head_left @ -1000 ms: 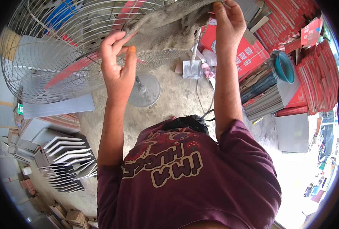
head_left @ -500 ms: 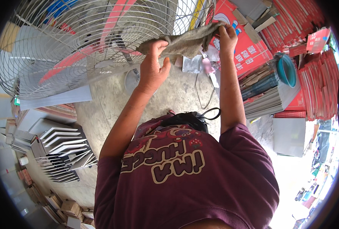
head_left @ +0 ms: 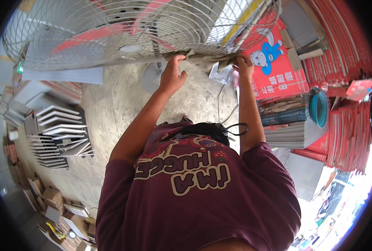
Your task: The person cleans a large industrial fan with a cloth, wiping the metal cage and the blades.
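A large fan with a round wire guard (head_left: pixel 110 54) and red blades (head_left: pixel 94 37) fills the upper left. Along the lower rim of the guard lies a grey-brown rag (head_left: pixel 207 60), stretched between my two hands. My left hand (head_left: pixel 174 75) has its fingers curled at the rag's left end against the wires, its thumb standing apart. At the other end, my right hand (head_left: pixel 245 67) pinches the bunched cloth. The fingertips of both hands are partly hidden by the cloth and the rim.
Red printed cartons (head_left: pixel 273 62) and flattened red cardboard (head_left: pixel 349 134) are stacked on the right, with a teal basin (head_left: pixel 318 108) among them. A rack of pale panels (head_left: pixel 62 129) stands at the left. Boxes (head_left: pixel 54 198) lie lower left; a cable (head_left: pixel 219 102) crosses the concrete floor.
The rag, slanting up to the right before, now lies nearly level along the guard's rim. My right hand has come down; the view has shifted, and the fan appears higher and further right.
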A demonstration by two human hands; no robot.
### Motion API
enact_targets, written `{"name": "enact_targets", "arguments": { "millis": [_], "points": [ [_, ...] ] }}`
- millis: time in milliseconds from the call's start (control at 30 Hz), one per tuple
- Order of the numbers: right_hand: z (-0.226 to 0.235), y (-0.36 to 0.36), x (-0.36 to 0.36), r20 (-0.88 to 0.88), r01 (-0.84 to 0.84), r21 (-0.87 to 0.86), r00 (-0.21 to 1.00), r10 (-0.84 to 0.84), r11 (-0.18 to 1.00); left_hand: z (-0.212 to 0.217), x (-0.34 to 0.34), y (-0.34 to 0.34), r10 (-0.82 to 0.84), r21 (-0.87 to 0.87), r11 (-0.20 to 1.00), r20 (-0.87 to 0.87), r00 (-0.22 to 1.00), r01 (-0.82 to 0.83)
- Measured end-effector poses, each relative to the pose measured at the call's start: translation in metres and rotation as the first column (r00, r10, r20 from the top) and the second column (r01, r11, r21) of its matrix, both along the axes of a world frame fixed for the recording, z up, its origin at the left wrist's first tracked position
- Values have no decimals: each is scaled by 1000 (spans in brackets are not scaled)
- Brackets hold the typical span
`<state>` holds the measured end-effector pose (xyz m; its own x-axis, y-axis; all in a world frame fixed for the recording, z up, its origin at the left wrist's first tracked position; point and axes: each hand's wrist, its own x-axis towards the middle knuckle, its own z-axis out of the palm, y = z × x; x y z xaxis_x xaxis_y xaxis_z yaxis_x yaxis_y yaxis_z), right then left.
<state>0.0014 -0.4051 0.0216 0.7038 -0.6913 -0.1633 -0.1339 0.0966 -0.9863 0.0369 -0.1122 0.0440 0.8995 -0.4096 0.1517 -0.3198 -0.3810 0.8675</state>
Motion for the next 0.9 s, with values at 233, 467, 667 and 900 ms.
{"name": "enact_targets", "arguments": {
  "millis": [233, 467, 667, 900],
  "points": [
    [-21, 39, 7, -73, -131, 193, 986, 147, 973, -34, 16, 33, 154, -114, 978, -185, 971, -177],
    [-34, 87, 11, -136, -325, 275, 919, 371, 905, -65, 30, 71, 226, -397, 809, -470, 853, -433],
    [-32, 112, 17, -228, -463, 139, 845, 483, 876, -43, 21, 98, 165, -435, 647, -722, 672, -626],
    [-16, 154, 23, -231, -535, 69, 812, 535, 842, -69, 39, 132, 75, -526, 504, -764, 641, -685]
  ]
}}
